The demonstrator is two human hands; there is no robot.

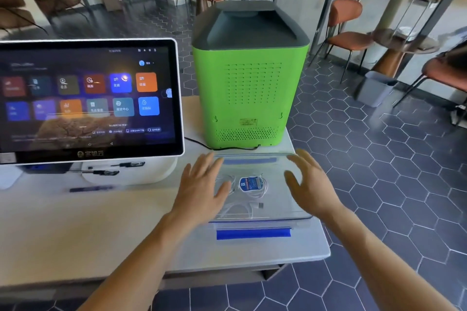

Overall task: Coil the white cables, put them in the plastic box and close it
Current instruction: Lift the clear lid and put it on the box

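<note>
Two hands, left hand (202, 192) and right hand (307, 184), lie flat with fingers released on the lidded plastic box (252, 225) (white cables (242, 199) coiled inside) at the right of the white table (75, 230); hexagon-tiled floor (391, 184) beyond.

Bright, even daylight fills the frame, strongest from the glass walls along the top. The white table (75, 222) reads pale and slightly washed out, with only soft, faint shadows under the two hands. The dark touchscreen monitor with coloured tiles (88, 98) at left carries a dull brownish reflection across its lower half. The clear plastic box with blue clips (283, 207) shows pale sheen on its lid. Motion blur smears the upper left chairs and small items under the monitor. Wide-angle distortion bends lines toward the edges.
</note>
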